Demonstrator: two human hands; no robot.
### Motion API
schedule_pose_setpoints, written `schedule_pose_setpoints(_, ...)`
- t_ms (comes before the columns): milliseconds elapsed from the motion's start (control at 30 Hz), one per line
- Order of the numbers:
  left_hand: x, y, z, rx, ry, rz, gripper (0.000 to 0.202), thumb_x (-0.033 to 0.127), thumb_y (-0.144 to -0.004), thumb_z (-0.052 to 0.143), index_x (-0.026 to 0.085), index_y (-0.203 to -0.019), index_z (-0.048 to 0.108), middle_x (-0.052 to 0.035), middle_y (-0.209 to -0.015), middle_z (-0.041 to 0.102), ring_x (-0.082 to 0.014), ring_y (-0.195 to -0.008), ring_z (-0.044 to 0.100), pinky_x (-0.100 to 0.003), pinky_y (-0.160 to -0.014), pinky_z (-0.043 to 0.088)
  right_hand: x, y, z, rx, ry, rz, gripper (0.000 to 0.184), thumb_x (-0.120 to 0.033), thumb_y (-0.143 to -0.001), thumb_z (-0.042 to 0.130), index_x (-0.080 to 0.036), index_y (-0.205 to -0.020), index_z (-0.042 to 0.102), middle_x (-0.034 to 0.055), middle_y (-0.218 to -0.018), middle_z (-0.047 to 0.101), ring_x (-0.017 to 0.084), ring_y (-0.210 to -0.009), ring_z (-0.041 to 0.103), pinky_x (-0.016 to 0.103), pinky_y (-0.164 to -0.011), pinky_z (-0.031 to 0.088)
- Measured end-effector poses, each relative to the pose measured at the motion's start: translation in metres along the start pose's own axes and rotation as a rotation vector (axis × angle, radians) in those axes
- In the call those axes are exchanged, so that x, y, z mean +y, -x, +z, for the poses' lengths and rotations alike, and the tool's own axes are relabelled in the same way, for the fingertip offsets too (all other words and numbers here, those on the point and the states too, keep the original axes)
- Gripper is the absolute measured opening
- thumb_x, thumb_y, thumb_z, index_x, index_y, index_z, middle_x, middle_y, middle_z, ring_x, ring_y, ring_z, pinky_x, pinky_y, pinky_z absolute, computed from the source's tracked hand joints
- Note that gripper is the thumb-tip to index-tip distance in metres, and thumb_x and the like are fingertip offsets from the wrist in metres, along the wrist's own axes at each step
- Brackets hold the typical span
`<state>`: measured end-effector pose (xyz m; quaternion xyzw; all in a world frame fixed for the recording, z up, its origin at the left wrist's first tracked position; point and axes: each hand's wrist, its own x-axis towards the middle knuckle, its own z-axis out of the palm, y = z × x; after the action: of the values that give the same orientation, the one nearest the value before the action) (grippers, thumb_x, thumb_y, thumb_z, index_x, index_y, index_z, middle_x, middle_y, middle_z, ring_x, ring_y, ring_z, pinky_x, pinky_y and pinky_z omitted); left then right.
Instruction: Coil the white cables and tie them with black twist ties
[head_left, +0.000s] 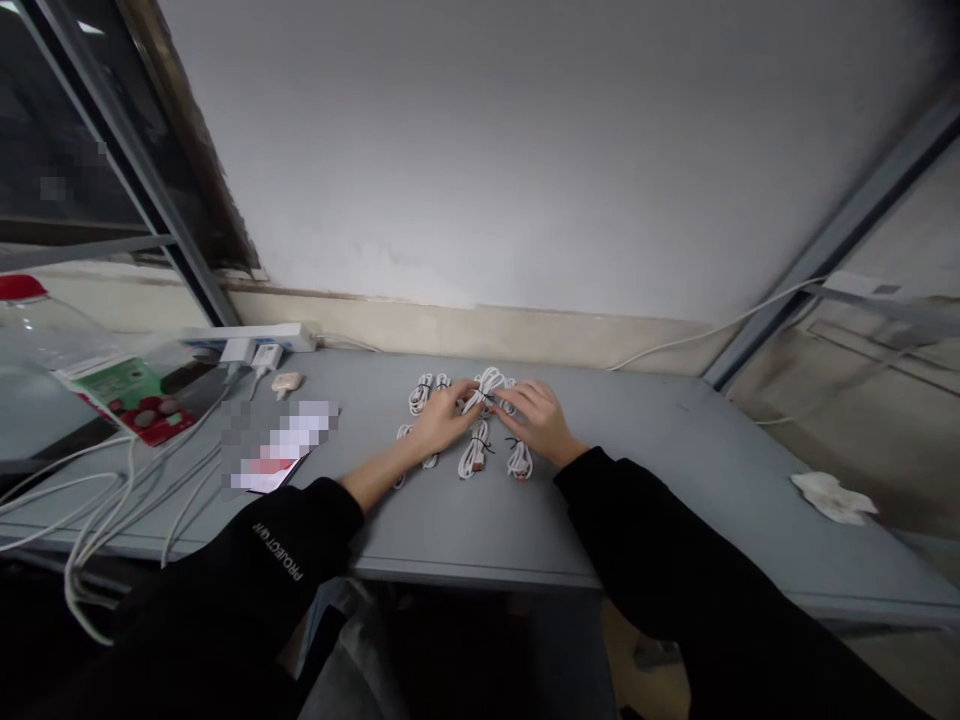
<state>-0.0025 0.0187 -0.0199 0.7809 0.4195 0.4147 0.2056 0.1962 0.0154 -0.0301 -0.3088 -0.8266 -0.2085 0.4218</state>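
Note:
Several coiled white cables tied with black twists lie in rows on the grey table (637, 480). My left hand (442, 418) and my right hand (534, 418) meet over the middle of the group, both pinching one white cable bundle (487, 385) at the back row. Other bundles lie nearby: one (421, 393) at the back left, one (475, 452) in front between my hands, one (519, 460) under my right wrist. Both arms wear black sleeves.
A white power strip (251, 340) with plugged chargers sits at the back left, loose white cords (112, 500) trail off the left edge. A phone (281, 455), a clear bottle with red cap (45, 330) and a crumpled tissue (832, 497) also lie here. A wall stands right behind.

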Motion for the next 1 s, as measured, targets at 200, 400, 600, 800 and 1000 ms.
schedule_pose_setpoints(200,0.0068,0.0006,-0.0018,0.008,0.021,-0.038,0.024,0.032,-0.077,0.064,0.02,-0.097,0.065,-0.0011,-0.079,0.072,-0.0142,-0.06,0.056,-0.028,-0.063,0.041,-0.0042,-0.0015,-0.0025,0.07,0.045,-0.148,0.014,-0.019,-0.092,0.056,-0.021,-0.096,0.07,0.0053,-0.082,0.07,0.021,-0.084,0.061,0.036,-0.073,0.045)
schedule_pose_setpoints(400,0.0095,0.0011,-0.0012,-0.007,0.159,-0.069,0.022,0.033,-0.075,0.066,0.019,-0.093,0.063,0.0015,-0.069,0.07,-0.0129,-0.056,0.055,-0.027,-0.059,0.04,-0.0054,-0.0027,-0.003,0.055,0.072,-0.094,0.021,-0.021,-0.095,0.05,-0.022,-0.099,0.07,0.0072,-0.086,0.071,0.022,-0.086,0.06,0.039,-0.075,0.045)
schedule_pose_setpoints(600,0.0078,0.0003,0.0012,-0.039,0.255,-0.088,0.023,0.032,-0.073,0.067,0.018,-0.09,0.059,0.0038,-0.062,0.064,-0.0113,-0.052,0.052,-0.025,-0.055,0.036,-0.0059,-0.0021,-0.0009,0.089,0.05,-0.015,0.021,-0.024,-0.097,0.049,-0.02,-0.091,0.069,0.0061,-0.083,0.071,0.021,-0.081,0.06,0.037,-0.074,0.044)
schedule_pose_setpoints(800,0.0081,0.0007,0.0044,-0.033,0.439,-0.059,0.02,0.03,-0.075,0.066,0.019,-0.084,0.052,0.0022,-0.067,0.063,-0.0119,-0.062,0.057,-0.024,-0.058,0.039,-0.0034,-0.0007,0.0009,0.086,-0.013,0.022,0.02,-0.026,-0.095,0.052,-0.022,-0.088,0.07,0.0054,-0.08,0.071,0.021,-0.08,0.061,0.038,-0.074,0.045)
schedule_pose_setpoints(1000,0.0076,-0.0021,0.0056,-0.105,0.602,-0.179,0.017,0.026,-0.077,0.066,0.018,-0.084,0.052,0.0014,-0.069,0.065,-0.0111,-0.063,0.06,-0.023,-0.062,0.042,-0.0016,-0.0003,0.0008,0.094,-0.071,0.034,0.017,-0.026,-0.094,0.055,-0.022,-0.086,0.07,0.0048,-0.078,0.071,0.02,-0.08,0.061,0.038,-0.073,0.044)
